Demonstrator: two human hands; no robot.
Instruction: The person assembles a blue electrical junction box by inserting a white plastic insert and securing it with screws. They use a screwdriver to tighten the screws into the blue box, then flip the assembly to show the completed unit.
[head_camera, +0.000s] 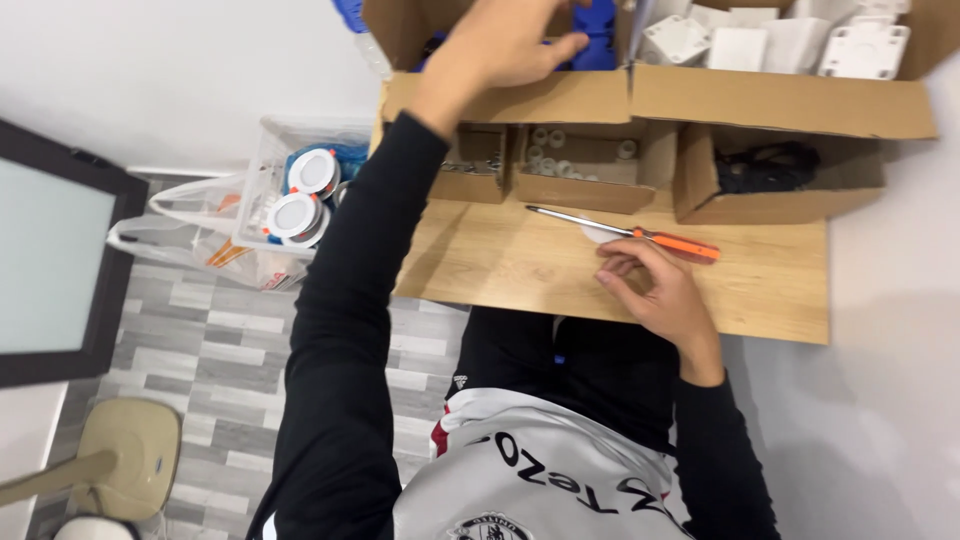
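With the orange-handled screwdriver (640, 234) lying unheld on the wooden table (500, 265), the right hand (655, 290) rests loosely curled and empty just beside it while the left hand (515, 40) reaches, fingers closing on blue parts (597, 25), into the cardboard box (560, 95) behind, nothing assembled yet.

L hand (510, 45) stretched fwd, fingers curled; R hand (655, 290) resting, loosely bent.

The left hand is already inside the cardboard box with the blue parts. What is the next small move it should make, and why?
Probably close the left hand on one blue part and lift it out: its fingers already rest on those parts in the box. The right hand lies on the wooden table beside the orange-handled screwdriver, holding nothing.
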